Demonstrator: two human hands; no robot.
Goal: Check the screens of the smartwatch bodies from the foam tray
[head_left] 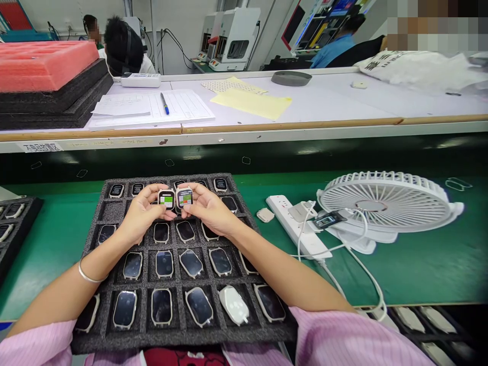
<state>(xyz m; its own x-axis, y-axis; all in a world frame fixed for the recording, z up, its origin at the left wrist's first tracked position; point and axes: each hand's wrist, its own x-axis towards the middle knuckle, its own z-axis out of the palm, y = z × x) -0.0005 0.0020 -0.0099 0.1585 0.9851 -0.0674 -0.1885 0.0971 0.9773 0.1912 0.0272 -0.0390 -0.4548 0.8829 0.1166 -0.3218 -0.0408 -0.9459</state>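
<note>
My left hand is closed on a smartwatch without a strap, its lit screen showing green and white blocks. A second smartwatch, lit with green and red blocks, is gripped in my right hand. The two watches are side by side, screens facing me, above the back part of a black foam tray. In the tray's compartments lie several more watch bodies, most with dark screens, such as the watch in the front row. One piece lies white side up.
Right of the tray are a power strip with cables, a white fan and a small pale piece. Another foam tray stands left. The shelf holds papers, a pen and stacked foam. People sit beyond.
</note>
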